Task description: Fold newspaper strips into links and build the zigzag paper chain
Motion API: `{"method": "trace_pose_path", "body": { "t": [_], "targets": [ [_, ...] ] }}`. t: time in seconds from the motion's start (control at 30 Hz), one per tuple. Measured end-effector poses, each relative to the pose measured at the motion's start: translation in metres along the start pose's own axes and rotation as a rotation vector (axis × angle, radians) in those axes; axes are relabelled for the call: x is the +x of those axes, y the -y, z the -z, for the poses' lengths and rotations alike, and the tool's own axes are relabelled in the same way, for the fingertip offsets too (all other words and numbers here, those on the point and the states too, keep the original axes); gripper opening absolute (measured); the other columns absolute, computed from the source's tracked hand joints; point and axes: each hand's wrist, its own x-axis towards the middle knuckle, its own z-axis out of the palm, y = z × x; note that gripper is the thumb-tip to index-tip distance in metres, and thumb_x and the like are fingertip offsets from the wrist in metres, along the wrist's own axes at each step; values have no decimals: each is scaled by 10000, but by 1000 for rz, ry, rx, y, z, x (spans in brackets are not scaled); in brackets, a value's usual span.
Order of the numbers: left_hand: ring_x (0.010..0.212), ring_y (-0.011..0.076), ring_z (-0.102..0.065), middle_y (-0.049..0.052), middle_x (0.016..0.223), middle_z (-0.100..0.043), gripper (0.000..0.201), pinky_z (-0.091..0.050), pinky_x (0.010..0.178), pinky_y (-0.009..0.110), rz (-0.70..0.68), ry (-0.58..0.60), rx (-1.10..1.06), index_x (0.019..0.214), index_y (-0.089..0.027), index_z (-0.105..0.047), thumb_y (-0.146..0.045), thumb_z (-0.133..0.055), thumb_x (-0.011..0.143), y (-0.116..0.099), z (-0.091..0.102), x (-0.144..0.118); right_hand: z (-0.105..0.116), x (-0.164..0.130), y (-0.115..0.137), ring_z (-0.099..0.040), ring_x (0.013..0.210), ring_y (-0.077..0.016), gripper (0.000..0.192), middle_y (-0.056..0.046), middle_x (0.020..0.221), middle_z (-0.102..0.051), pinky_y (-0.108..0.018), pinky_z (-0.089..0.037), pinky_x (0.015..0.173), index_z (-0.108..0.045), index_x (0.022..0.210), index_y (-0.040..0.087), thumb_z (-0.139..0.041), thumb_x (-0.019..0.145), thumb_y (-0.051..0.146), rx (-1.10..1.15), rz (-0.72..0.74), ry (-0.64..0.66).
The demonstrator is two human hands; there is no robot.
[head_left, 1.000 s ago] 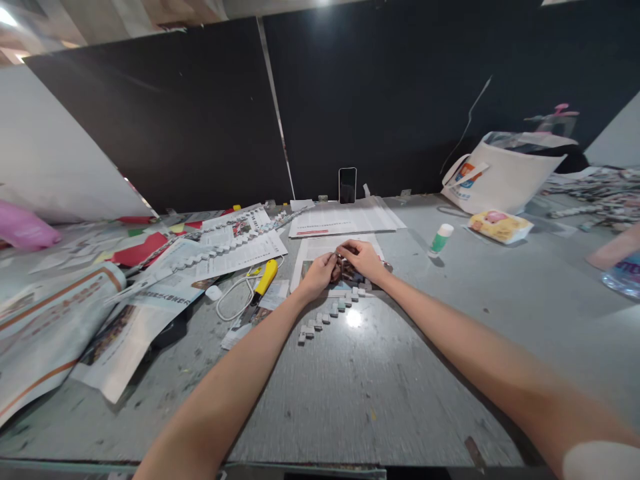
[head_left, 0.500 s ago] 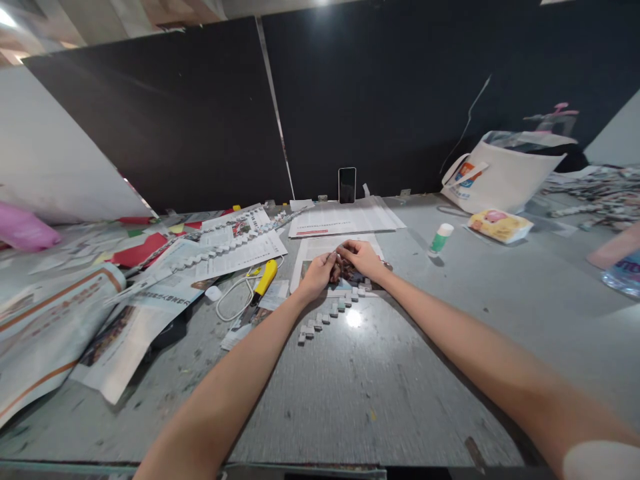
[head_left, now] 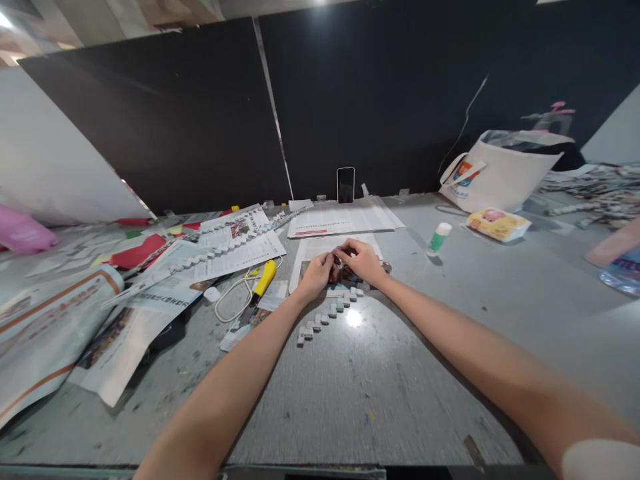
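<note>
My left hand (head_left: 317, 274) and my right hand (head_left: 363, 261) meet over a printed newspaper sheet (head_left: 305, 250), fingertips pinched together. Whatever sits between them is small and mostly covered by the fingers, so I cannot make it out. Just below the hands, a zigzag chain of folded paper (head_left: 325, 319) lies on the table, running from lower left to upper right. Dark picture print shows under my fingers. A yellow-handled cutter (head_left: 265, 280) rests to the left of my left hand, beside a looped white cable (head_left: 219, 308).
Behind the hands are stacked newspapers (head_left: 345, 220) and an upright phone (head_left: 345, 185). To the right stand a glue stick (head_left: 439, 239), a yellow packet (head_left: 497, 225), a white bag (head_left: 500, 173) and a plastic bottle (head_left: 623, 277). Newspaper sheets (head_left: 145, 313) and a longer paper chain (head_left: 215, 252) cover the left.
The fingers have shifted slightly while staying pinched together, and the whole view has moved a little. The paper chain stays in place on the table.
</note>
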Motion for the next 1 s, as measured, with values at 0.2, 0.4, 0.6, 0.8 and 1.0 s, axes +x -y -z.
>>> {"method": "trace_pose_path", "body": {
  "t": [0.2, 0.4, 0.6, 0.8, 1.0],
  "targets": [
    [463, 100, -457, -12, 534, -536, 492, -332, 488, 245, 0, 19, -46, 725, -183, -553, -612, -676, 932, 2, 2, 1, 4, -4, 9, -650, 795, -216, 346, -53, 844, -704, -352, -498, 782, -679, 833, 221, -578, 1031, 486, 5, 147, 41],
    [445, 88, -440, -33, 504, -509, 551, -317, 479, 239, 28, 17, -142, 749, -175, -572, -688, -761, 819, 4, 3, 2, 3, -4, 6, -686, 826, -214, 294, -45, 889, -737, -340, -525, 786, -710, 978, 215, -650, 996, 502, 73, 76, 94],
    [451, 85, -443, -19, 505, -518, 484, -309, 485, 241, 40, 28, -153, 686, -178, -551, -588, -757, 840, 1, 3, 0, 0, 0, 0, -701, 866, -214, 307, -42, 940, -758, -342, -534, 798, -709, 1087, 215, -664, 981, 500, 128, 1, 165],
    [476, 119, -490, 5, 538, -552, 325, -349, 497, 253, 55, 114, -236, 764, -169, -596, -460, -615, 908, -4, 0, -1, -1, 3, -2, -674, 837, -210, 326, -53, 927, -751, -344, -522, 783, -716, 990, 199, -711, 937, 521, 133, -42, 153],
    [469, 113, -484, 0, 525, -555, 490, -343, 493, 242, 10, 70, -137, 813, -166, -599, -632, -596, 965, 6, 3, 2, 0, 1, 0, -663, 814, -203, 299, -44, 891, -730, -337, -518, 772, -669, 1003, 196, -667, 965, 492, 137, -17, 171]
  ]
}}
